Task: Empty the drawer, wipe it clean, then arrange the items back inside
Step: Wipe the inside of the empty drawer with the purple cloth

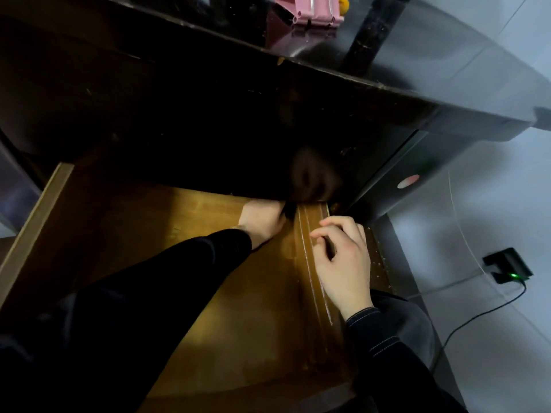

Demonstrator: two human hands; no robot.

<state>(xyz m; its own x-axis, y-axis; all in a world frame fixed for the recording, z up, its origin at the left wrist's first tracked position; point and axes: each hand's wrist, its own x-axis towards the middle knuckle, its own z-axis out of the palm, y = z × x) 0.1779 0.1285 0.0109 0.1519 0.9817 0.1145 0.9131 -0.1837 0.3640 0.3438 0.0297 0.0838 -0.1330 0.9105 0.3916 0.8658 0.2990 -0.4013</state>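
Note:
The wooden drawer point(143, 234) is pulled out from under a dark desk point(208, 93), and its floor looks bare where I can see it. My left hand point(262, 223) reaches into the back right corner, fingers pinched on a small dark thing point(288, 210) that I cannot identify. My right hand point(343, 260) sits on the drawer's right wall point(313, 287) with its fingers curled over the edge. The back of the drawer is lost in shadow under the desk. Both sleeves are dark.
A pink plastic object point(307, 11) and a black post point(363, 31) stand on the desk top. On the pale tiled floor to the right lies a black charger point(507, 268) with a green light and a cable point(465, 323). The drawer's left wall point(35, 228) runs at the left.

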